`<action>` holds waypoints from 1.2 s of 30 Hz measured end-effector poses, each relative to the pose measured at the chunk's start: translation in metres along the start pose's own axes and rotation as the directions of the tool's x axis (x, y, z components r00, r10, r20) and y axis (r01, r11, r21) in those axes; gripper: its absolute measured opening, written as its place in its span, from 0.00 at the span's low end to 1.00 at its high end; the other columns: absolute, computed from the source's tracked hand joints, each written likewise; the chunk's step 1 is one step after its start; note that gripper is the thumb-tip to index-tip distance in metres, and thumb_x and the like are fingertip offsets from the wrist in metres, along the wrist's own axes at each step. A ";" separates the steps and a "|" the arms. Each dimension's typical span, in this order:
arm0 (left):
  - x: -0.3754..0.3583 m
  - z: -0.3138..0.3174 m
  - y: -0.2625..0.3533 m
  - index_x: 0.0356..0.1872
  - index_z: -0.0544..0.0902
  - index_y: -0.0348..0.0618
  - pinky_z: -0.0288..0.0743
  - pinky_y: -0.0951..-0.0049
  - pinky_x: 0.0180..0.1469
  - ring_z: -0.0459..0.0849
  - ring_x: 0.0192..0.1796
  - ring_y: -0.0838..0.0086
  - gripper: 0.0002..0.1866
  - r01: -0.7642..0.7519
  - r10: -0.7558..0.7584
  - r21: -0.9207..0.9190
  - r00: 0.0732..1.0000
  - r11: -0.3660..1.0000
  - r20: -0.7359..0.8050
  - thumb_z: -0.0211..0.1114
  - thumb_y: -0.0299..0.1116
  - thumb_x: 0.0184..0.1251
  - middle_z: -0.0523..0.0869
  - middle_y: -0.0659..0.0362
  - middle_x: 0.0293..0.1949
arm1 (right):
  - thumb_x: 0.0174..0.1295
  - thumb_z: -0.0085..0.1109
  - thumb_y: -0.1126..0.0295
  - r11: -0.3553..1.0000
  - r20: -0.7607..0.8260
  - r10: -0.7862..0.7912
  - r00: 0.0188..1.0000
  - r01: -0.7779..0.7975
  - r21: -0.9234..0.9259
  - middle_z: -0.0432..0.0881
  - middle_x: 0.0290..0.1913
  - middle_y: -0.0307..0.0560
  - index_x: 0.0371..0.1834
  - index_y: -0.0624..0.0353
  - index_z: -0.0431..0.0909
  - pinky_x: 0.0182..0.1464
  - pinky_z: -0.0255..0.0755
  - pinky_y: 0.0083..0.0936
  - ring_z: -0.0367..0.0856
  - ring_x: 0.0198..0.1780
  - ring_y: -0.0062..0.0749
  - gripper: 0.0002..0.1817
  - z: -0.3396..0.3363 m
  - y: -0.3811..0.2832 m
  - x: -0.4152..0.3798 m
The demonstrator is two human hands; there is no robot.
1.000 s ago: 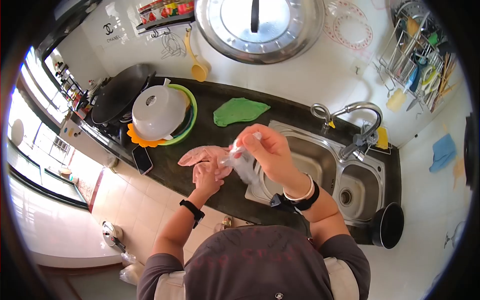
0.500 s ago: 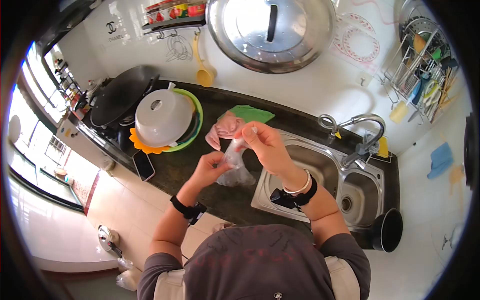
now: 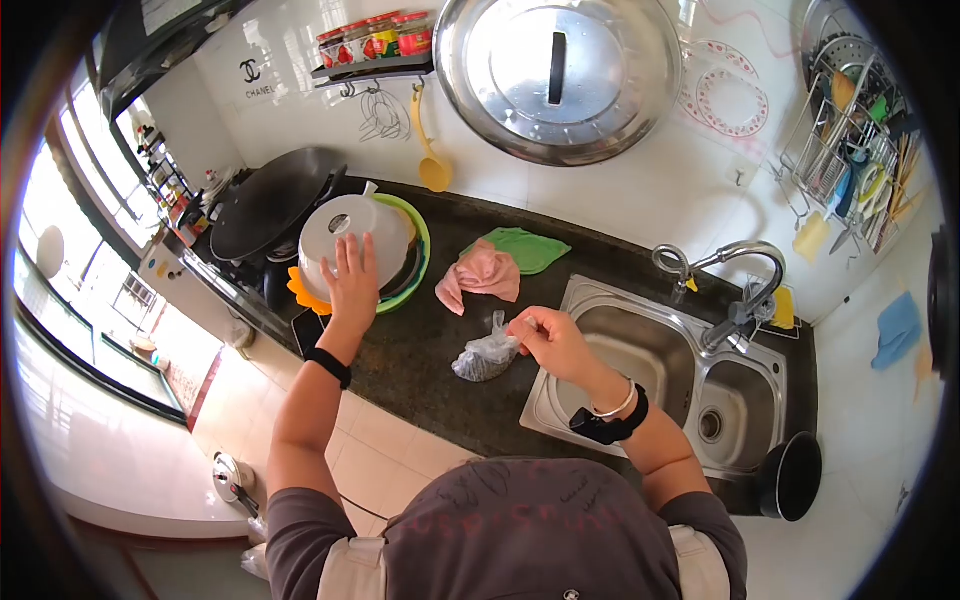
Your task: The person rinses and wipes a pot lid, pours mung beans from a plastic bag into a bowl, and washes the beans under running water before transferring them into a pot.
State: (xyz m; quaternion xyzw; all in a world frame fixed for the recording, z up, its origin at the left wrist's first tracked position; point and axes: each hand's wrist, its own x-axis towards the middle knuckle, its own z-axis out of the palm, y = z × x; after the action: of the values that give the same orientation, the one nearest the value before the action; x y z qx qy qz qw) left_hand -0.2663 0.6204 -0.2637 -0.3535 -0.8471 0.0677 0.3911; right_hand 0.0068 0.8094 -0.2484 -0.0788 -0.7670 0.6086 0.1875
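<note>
Now the left hand [image 3: 352, 285] lies flat, fingers spread, on the white dome lid [image 3: 345, 232] covering the green bowl [image 3: 415, 255] at the counter's [image 3: 420, 350] left end. Further right, the pink cloth [image 3: 480, 272] lies bunched near the green rag [image 3: 528, 248]. The small plastic bag [image 3: 485, 358] sits on the counter beside the sink [image 3: 640, 365], its neck pointing up-right into the right hand [image 3: 550, 340], which seems to pinch it. Half a second ago both hands held the bag aloft.
</note>
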 end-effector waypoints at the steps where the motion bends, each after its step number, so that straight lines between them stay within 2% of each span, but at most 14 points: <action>1: -0.002 0.004 -0.003 0.70 0.56 0.47 0.55 0.40 0.62 0.59 0.70 0.56 0.53 0.018 -0.016 -0.054 0.999 0.998 0.040 0.77 0.37 0.38 0.61 0.49 0.67 | 0.65 0.54 0.66 1.000 0.003 0.008 1.000 -0.008 -0.005 0.77 0.21 0.36 0.33 0.63 0.79 0.25 0.64 0.16 0.70 0.23 0.14 0.11 -0.002 -0.001 -0.003; 4: 0.001 -0.030 -0.011 0.71 0.53 0.45 0.52 0.42 0.64 0.56 0.72 0.58 0.55 0.070 -0.041 -0.175 0.986 0.982 0.162 0.77 0.39 0.38 0.59 0.50 0.69 | 0.65 0.54 0.66 0.998 0.037 0.060 0.997 -0.061 0.017 0.76 0.21 0.35 0.34 0.63 0.79 0.25 0.63 0.16 0.71 0.23 0.14 0.10 -0.007 0.007 -0.006; 9: -0.001 -0.071 -0.047 0.69 0.54 0.38 0.48 0.53 0.67 0.57 0.71 0.57 0.55 0.230 -0.357 -0.447 0.907 0.864 -0.224 0.78 0.36 0.37 0.59 0.46 0.69 | 0.67 0.52 0.66 0.999 -0.087 0.007 0.996 -0.002 0.053 0.77 0.24 0.35 0.34 0.62 0.78 0.27 0.65 0.15 0.72 0.25 0.14 0.11 -0.015 0.035 0.001; 11: -0.006 -0.114 -0.053 0.68 0.57 0.36 0.64 0.56 0.63 0.69 0.63 0.59 0.51 0.244 -0.611 -0.731 0.738 0.638 -0.287 0.78 0.34 0.42 0.66 0.44 0.63 | 0.70 0.48 0.63 0.942 -0.219 0.033 0.975 0.043 0.333 0.78 0.32 0.37 0.37 0.61 0.76 0.34 0.72 0.16 0.75 0.30 0.16 0.13 -0.018 0.018 0.005; 13: -0.037 -0.145 -0.065 0.68 0.52 0.36 0.63 0.63 0.64 0.70 0.62 0.62 0.44 0.214 -0.727 -0.958 0.686 0.189 0.010 0.70 0.29 0.53 0.67 0.46 0.63 | 0.71 0.48 0.62 0.942 -0.271 0.003 0.962 0.088 0.323 0.77 0.33 0.38 0.37 0.61 0.75 0.37 0.74 0.18 0.75 0.31 0.18 0.13 -0.033 0.000 0.011; 14: -0.055 -0.161 -0.067 0.67 0.55 0.34 0.64 0.64 0.64 0.70 0.63 0.64 0.37 0.151 -0.658 -0.988 0.741 -0.028 0.132 0.63 0.29 0.60 0.67 0.46 0.63 | 0.71 0.47 0.61 0.939 -0.324 -0.040 0.945 0.146 0.311 0.77 0.35 0.38 0.38 0.61 0.75 0.39 0.76 0.20 0.76 0.33 0.19 0.14 -0.040 -0.008 0.016; 17: -0.117 -0.155 -0.065 0.66 0.58 0.32 0.62 0.65 0.64 0.69 0.63 0.64 0.38 0.257 -0.442 -0.942 0.834 -0.217 0.329 0.63 0.43 0.61 0.69 0.49 0.61 | 0.70 0.48 0.62 0.902 -0.395 -0.091 0.914 0.243 0.356 0.76 0.35 0.38 0.37 0.62 0.74 0.40 0.78 0.22 0.76 0.35 0.19 0.13 -0.059 -0.043 0.027; 24: -0.192 -0.052 0.036 0.59 0.67 0.39 0.82 0.64 0.43 0.83 0.47 0.66 0.23 0.579 0.060 -0.305 0.525 -0.756 0.849 0.50 0.43 0.68 0.79 0.52 0.48 | 0.70 0.49 0.62 0.895 -0.240 -0.265 0.934 0.331 0.300 0.77 0.39 0.40 0.40 0.63 0.75 0.44 0.80 0.26 0.76 0.40 0.20 0.13 -0.063 -0.110 0.039; 30: -0.182 -0.039 0.066 0.62 0.67 0.36 0.74 0.65 0.52 0.78 0.54 0.63 0.29 0.761 0.138 -0.250 0.406 -0.598 0.903 0.51 0.48 0.69 0.78 0.51 0.52 | 0.70 0.49 0.62 0.855 -0.246 -0.439 0.864 0.486 0.180 0.78 0.47 0.44 0.45 0.64 0.77 0.51 0.78 0.33 0.77 0.46 0.24 0.15 -0.048 -0.161 0.046; 31: -0.186 -0.024 0.072 0.64 0.62 0.34 0.74 0.64 0.54 0.76 0.57 0.61 0.29 0.784 -0.271 -0.614 0.573 -0.093 0.773 0.53 0.44 0.68 0.73 0.47 0.57 | 0.70 0.48 0.62 0.838 -0.251 -0.452 0.856 0.504 0.209 0.78 0.51 0.46 0.48 0.63 0.77 0.53 0.78 0.38 0.77 0.49 0.26 0.15 -0.044 -0.167 0.047; 32: -0.186 -0.016 0.073 0.66 0.58 0.32 0.73 0.63 0.55 0.73 0.59 0.58 0.31 0.616 -0.467 -0.601 0.784 0.509 0.409 0.55 0.39 0.68 0.68 0.43 0.61 | 0.70 0.48 0.62 0.831 -0.255 -0.459 0.851 0.513 0.215 0.78 0.51 0.46 0.48 0.63 0.77 0.53 0.78 0.38 0.77 0.49 0.26 0.15 -0.039 -0.171 0.049; 33: -0.163 -0.043 0.065 0.71 0.50 0.39 0.70 0.60 0.58 0.66 0.64 0.55 0.39 0.462 -0.379 -0.753 0.875 0.468 0.301 0.62 0.33 0.63 0.59 0.41 0.66 | 0.71 0.47 0.63 0.815 -0.234 -0.448 0.863 0.502 0.290 0.78 0.53 0.47 0.49 0.64 0.76 0.53 0.78 0.39 0.77 0.50 0.28 0.16 -0.031 -0.175 0.052; 34: -0.138 -0.076 0.065 0.72 0.46 0.44 0.70 0.58 0.58 0.66 0.64 0.54 0.45 0.426 -0.295 -0.900 0.875 0.091 0.384 0.66 0.33 0.60 0.59 0.41 0.67 | 0.71 0.46 0.64 0.795 -0.208 -0.435 0.876 0.482 0.367 0.77 0.55 0.49 0.51 0.65 0.76 0.53 0.78 0.39 0.77 0.52 0.30 0.16 -0.023 -0.179 0.053; 36: -0.108 -0.119 0.080 0.73 0.37 0.55 0.68 0.52 0.61 0.63 0.67 0.51 0.63 0.322 -0.042 -0.714 0.897 -0.622 0.441 0.79 0.38 0.44 0.54 0.43 0.69 | 0.72 0.45 0.65 0.782 -0.150 -0.434 0.888 0.455 0.427 0.78 0.54 0.49 0.52 0.66 0.75 0.52 0.78 0.40 0.78 0.51 0.31 0.16 -0.008 -0.190 0.046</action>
State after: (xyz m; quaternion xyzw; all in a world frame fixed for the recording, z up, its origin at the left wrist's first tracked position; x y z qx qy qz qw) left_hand -0.0904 0.5904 -0.2801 -0.3076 -0.5280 -0.7671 -0.1956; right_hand -0.0121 0.7862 -0.0553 0.1364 -0.5972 0.7061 0.3553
